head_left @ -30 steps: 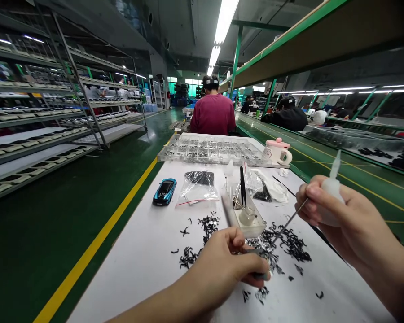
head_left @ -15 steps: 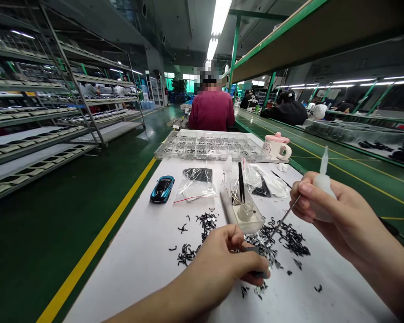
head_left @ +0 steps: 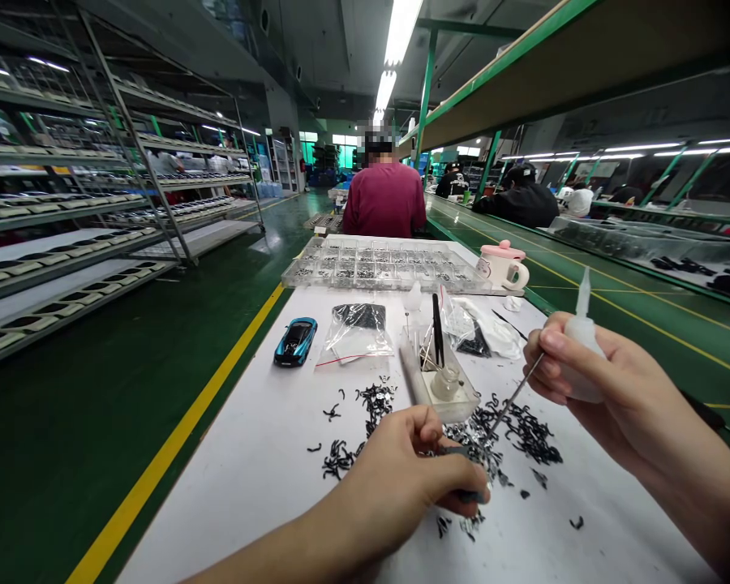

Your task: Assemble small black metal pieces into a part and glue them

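Green floor, yellow line, metal rack, bright ceiling lights

Left hand low, thumb pinching against curled fingers. Right hand higher, to its right, in curled grip; both forearms bare.

a small dark grey piece sits pinched between thumb and fingers of the left hand, above the table, mostly covered by them; a thin metal rod slants down from the fingertips of the right hand, its lower end near the grey piece, contact unclear; a translucent whitish bottle stands nearly upright in that same hand, its tapered nozzle pointing up, its lower body partly hidden by the thumb.
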A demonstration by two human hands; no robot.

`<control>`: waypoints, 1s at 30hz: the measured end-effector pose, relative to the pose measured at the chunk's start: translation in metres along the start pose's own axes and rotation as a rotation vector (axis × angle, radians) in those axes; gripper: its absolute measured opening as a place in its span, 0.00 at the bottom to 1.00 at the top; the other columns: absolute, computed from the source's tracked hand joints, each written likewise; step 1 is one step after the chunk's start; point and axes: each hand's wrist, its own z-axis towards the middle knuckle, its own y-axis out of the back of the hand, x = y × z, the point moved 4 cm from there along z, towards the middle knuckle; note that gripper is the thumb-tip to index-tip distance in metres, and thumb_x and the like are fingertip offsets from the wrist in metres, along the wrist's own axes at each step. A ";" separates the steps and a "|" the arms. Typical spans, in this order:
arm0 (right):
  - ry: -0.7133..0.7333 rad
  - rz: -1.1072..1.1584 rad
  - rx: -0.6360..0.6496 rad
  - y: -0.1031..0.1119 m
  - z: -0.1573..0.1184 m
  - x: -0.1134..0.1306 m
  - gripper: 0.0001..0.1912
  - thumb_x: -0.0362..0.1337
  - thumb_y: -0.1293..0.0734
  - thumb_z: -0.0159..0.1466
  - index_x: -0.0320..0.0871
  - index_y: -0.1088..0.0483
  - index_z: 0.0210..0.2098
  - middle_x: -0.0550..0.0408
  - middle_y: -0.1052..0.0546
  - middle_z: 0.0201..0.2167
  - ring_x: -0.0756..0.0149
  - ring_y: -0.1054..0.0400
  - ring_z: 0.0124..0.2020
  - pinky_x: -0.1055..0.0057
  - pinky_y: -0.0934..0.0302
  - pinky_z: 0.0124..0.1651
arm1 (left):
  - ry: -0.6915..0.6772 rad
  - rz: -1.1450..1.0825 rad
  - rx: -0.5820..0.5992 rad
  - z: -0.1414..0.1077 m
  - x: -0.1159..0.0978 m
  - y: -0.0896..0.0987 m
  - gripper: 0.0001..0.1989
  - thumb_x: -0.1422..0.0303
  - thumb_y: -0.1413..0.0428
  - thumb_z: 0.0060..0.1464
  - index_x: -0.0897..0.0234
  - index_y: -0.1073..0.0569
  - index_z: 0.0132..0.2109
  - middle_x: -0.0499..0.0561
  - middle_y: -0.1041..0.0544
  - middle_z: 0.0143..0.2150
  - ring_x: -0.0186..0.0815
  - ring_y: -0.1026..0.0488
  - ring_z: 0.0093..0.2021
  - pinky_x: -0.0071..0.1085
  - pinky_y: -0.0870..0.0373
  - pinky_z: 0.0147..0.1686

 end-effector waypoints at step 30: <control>-0.103 -0.503 0.356 -0.038 -0.017 -0.016 0.14 0.50 0.34 0.62 0.47 0.32 0.29 0.63 0.40 0.21 0.73 0.52 0.21 0.72 0.57 0.24 | -0.294 0.290 -0.119 -0.007 -0.023 0.010 0.20 0.75 0.40 0.45 0.62 0.48 0.26 0.43 0.34 0.30 0.27 0.44 0.26 0.29 0.50 0.27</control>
